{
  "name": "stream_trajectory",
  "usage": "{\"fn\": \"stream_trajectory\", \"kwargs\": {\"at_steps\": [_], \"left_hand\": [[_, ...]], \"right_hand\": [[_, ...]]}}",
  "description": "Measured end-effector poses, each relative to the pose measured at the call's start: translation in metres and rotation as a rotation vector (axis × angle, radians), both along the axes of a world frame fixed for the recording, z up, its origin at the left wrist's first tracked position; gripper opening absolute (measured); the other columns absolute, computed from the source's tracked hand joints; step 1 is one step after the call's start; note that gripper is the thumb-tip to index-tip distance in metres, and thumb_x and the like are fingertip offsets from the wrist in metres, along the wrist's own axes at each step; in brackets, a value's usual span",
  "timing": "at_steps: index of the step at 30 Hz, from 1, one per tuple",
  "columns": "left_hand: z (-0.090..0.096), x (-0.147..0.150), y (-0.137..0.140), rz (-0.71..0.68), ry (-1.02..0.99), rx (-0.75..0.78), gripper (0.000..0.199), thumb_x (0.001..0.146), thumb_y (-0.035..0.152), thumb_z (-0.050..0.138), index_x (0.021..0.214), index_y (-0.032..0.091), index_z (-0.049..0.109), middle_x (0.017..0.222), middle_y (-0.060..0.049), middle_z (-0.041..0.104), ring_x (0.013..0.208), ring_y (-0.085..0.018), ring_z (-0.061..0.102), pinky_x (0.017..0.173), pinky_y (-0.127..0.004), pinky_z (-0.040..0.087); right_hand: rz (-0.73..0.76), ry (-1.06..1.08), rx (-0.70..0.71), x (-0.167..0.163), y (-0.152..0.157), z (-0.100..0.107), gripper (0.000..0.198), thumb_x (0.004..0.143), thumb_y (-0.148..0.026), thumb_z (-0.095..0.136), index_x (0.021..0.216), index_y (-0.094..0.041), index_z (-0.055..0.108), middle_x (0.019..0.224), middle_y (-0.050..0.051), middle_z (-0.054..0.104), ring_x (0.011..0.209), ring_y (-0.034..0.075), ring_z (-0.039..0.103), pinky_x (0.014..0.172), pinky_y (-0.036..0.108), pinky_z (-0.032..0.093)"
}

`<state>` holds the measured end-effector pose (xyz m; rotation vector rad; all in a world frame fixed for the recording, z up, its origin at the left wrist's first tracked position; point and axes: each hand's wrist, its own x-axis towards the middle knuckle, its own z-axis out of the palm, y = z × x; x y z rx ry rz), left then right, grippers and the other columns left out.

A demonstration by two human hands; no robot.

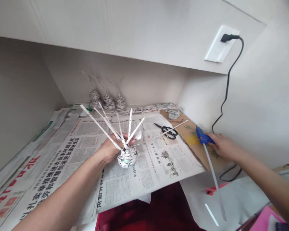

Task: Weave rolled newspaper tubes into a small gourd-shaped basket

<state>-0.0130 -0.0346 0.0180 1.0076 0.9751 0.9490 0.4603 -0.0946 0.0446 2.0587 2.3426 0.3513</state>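
Note:
My left hand (112, 148) is closed around the far side of a small round weave of rolled newspaper (128, 158). Several stiff paper rods (130, 123) fan upward from its top, and one long thin strand (167, 131) stretches right. Part of my fingers is hidden behind the rods. At the right, my right hand (222, 146) grips a blue glue gun (202, 136) over the cardboard. A long translucent glue stick (215, 183) juts from it toward me. Black-handled scissors (167, 131) lie on the newspaper between my hands, partly under the strand.
Newspaper sheets (144, 170) cover the table. Three woven paper pieces (109, 102) stand at the back beside a bundle of paper rods (146, 109). A flat grey coil (173, 114) rests on the cardboard (180, 128). A black cord (227, 83) runs to the wall socket (221, 45).

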Motion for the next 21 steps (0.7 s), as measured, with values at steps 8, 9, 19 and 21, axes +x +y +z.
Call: {"fn": "stream_trajectory", "kwargs": {"at_steps": [8, 9, 19, 21], "left_hand": [[0.0, 0.0, 0.001, 0.014, -0.011, 0.032, 0.035, 0.05, 0.023, 0.086, 0.077, 0.011, 0.069, 0.069, -0.005, 0.066, 0.061, -0.015, 0.062, 0.057, -0.027, 0.05], [0.0, -0.001, 0.001, -0.014, -0.009, 0.036, 0.033, 0.052, 0.024, 0.086, 0.078, 0.011, 0.069, 0.07, -0.006, 0.067, 0.063, -0.015, 0.062, 0.06, -0.027, 0.051], [0.004, -0.001, -0.002, -0.1, -0.077, -0.038, 0.028, 0.053, 0.022, 0.085, 0.073, 0.012, 0.069, 0.069, -0.004, 0.066, 0.062, -0.016, 0.064, 0.064, -0.033, 0.055], [0.002, -0.002, -0.001, -0.118, -0.069, -0.014, 0.027, 0.054, 0.022, 0.085, 0.074, 0.011, 0.07, 0.068, -0.004, 0.066, 0.061, -0.014, 0.062, 0.061, -0.03, 0.054]], "right_hand": [[0.004, -0.023, -0.025, 0.015, 0.014, -0.003, 0.046, 0.078, -0.011, 0.047, 0.123, -0.011, 0.059, 0.092, 0.02, 0.067, 0.083, 0.031, 0.061, 0.073, 0.041, 0.047], [-0.03, -0.064, -0.018, 0.007, 0.016, 0.002, 0.047, 0.077, -0.012, 0.049, 0.124, -0.012, 0.059, 0.087, 0.02, 0.067, 0.081, 0.033, 0.061, 0.068, 0.042, 0.046], [0.734, 0.269, 0.31, -0.21, 0.028, 0.032, 0.025, 0.088, -0.017, 0.053, 0.111, -0.026, 0.06, 0.121, 0.006, 0.058, 0.112, 0.023, 0.055, 0.098, 0.044, 0.045], [0.843, 0.326, 0.338, -0.238, 0.035, 0.031, 0.023, 0.088, -0.017, 0.054, 0.109, -0.024, 0.059, 0.121, 0.007, 0.057, 0.111, 0.022, 0.055, 0.097, 0.044, 0.047]]}}
